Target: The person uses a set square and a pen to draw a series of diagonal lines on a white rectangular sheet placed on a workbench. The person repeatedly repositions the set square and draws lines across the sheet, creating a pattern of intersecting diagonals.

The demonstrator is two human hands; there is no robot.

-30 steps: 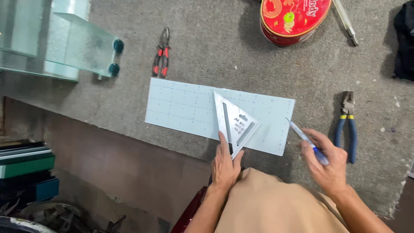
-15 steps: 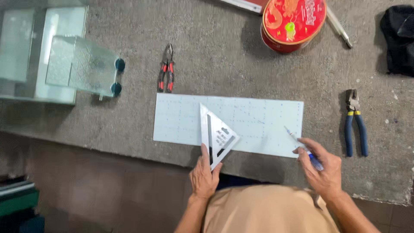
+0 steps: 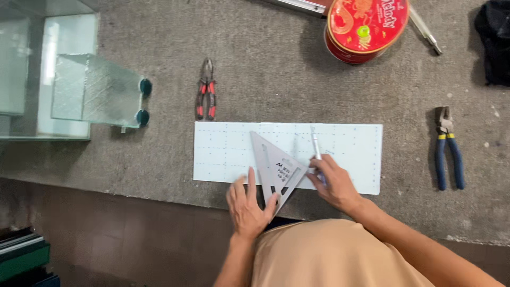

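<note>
A: What does the figure show at centre?

B: A pale rectangular glass sheet [image 3: 340, 154], marked with a faint grid of dotted lines, lying flat on the grey carpeted bench [image 3: 276, 85] near its front edge. A grey triangular set square [image 3: 276, 167] lies on the sheet, its lower corner overhanging the near edge.

A: And the hands?

B: The left hand [image 3: 248, 204] presses down on the square's lower corner, fingers spread and flat. The right hand [image 3: 334, 183] has its fingers closed around a slim glass cutter [image 3: 315, 146], whose tip rests on the sheet just beside the square's right edge.

A: Which containers appear?

B: A round red tin [image 3: 366, 26] stands at the far edge with its lid on; its contents cannot be seen. At left is a glass tank [image 3: 48, 69], in which nothing can be made out, with a textured glass pane [image 3: 95, 90] propped at it.

A: Other tools?

B: Red-handled pliers [image 3: 206, 90] lie just beyond the sheet; blue-handled pliers [image 3: 447, 149] lie well to its right.
</note>
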